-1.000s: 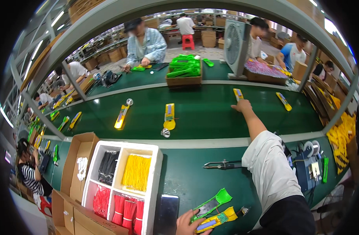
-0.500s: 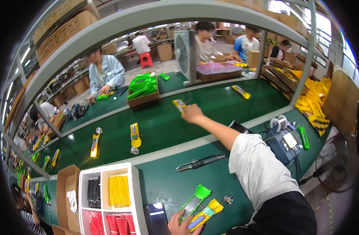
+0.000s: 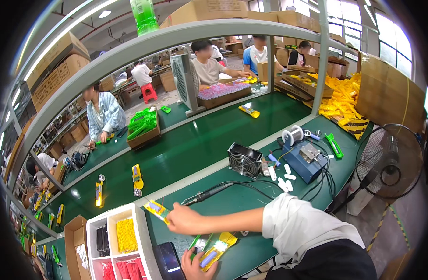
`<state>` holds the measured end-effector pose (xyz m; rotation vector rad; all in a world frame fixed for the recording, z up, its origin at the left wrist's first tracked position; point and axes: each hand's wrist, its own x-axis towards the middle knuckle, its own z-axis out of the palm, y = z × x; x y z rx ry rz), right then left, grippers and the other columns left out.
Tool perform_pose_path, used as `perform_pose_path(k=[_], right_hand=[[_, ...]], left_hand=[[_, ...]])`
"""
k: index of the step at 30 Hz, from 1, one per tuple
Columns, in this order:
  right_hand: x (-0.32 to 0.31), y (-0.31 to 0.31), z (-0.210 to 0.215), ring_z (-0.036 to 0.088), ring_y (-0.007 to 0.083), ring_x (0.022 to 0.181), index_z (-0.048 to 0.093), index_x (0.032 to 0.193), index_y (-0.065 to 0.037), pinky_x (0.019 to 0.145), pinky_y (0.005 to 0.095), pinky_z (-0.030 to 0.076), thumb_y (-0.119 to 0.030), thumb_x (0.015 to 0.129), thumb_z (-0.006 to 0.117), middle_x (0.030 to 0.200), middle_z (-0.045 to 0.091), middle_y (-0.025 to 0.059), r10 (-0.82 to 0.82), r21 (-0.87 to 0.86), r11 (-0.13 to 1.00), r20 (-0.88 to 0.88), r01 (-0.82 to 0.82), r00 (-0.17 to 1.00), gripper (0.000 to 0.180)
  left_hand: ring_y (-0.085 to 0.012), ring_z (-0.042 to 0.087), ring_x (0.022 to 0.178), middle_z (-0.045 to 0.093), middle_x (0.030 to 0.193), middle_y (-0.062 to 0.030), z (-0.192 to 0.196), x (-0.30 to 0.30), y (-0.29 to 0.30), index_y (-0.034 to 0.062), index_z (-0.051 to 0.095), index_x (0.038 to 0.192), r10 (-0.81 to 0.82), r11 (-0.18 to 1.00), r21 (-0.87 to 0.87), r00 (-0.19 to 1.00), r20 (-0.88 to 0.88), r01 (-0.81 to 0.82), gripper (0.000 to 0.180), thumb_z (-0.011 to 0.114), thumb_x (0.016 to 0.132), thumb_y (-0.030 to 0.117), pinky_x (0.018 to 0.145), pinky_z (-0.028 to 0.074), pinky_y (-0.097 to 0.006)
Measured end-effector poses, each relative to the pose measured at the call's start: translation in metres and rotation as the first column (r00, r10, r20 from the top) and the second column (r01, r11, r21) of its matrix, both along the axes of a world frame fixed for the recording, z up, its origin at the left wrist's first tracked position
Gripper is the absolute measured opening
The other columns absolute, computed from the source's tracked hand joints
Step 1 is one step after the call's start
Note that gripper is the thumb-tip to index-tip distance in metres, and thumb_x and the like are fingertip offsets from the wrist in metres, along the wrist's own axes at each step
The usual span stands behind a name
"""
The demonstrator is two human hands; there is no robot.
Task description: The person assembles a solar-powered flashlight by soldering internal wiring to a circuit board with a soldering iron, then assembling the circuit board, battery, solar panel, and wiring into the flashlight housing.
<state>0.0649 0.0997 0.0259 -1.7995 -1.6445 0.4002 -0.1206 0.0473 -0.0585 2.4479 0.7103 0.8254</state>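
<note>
My right hand is closed on a yellow plastic housing with a purple cylinder and a thin red wire in it. It hangs over the near bench, beside the belt's rail. Lower down, my left hand is closed around the near end of a second yellow housing, which carries a purple cylinder. A green housing lies against that piece, partly hidden by my right forearm. Close to my right hand, a soldering iron rests on the bench.
A white foam box of black, yellow and red wires stands left, beside a dark phone. Rightward are a small black fan, a blue soldering station and a standing fan. More yellow housings lie on the green belt.
My right hand has drawn back from over the belt to the near bench, bringing the yellow housing along. My left hand stays at the lower housing. The view has swung right.
</note>
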Motion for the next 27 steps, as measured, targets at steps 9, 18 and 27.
perform_pose_path(k=[9, 18, 27], right_hand=[[-0.069, 0.029, -0.017, 0.066, 0.0338, 0.079, 0.067, 0.084, 0.008, 0.067, 0.0379, 0.057, -0.008, 0.062, 0.069, 0.088, 0.064, 0.0264, 0.042, -0.092, 0.995, 0.141, -0.029, 0.989, 0.028], [-0.086, 0.064, -0.06, 0.065, 0.0358, 0.08, 0.065, 0.078, 0.005, 0.069, 0.0403, 0.055, -0.013, 0.068, 0.068, 0.084, 0.063, 0.0242, -0.036, 0.057, 0.998, 0.112, 0.03, 0.993, 0.021], [-0.057, 0.012, -0.038, 0.06, 0.035, 0.089, 0.055, 0.099, 0.0, 0.074, 0.0429, 0.05, -0.029, 0.072, 0.073, 0.094, 0.059, 0.0195, 0.234, 0.112, 0.957, 0.246, -0.268, 0.941, 0.043]], left_hand=[[-0.0373, 0.04, 0.122, 0.05, 0.124, -0.0186, -0.004, -0.001, -0.001, 0.0052, 0.061, 0.102, 0.001, 1.0, -0.018, 1.0, 0.018, 0.0, 0.048, 0.08, 0.061, 0.023, 0.101, 0.032, -0.047], [-0.0379, 0.042, 0.12, 0.048, 0.125, -0.0189, -0.004, 0.0, -0.002, 0.0046, 0.06, 0.106, 0.015, 1.0, -0.007, 0.999, 0.032, -0.015, 0.051, 0.08, 0.061, 0.019, 0.1, 0.033, -0.047], [-0.0373, 0.039, 0.124, 0.049, 0.126, -0.0185, -0.004, 0.004, -0.002, 0.0051, 0.06, 0.103, 0.036, 0.997, -0.074, 0.999, 0.016, -0.035, 0.046, 0.079, 0.062, 0.015, 0.102, 0.032, -0.047]])
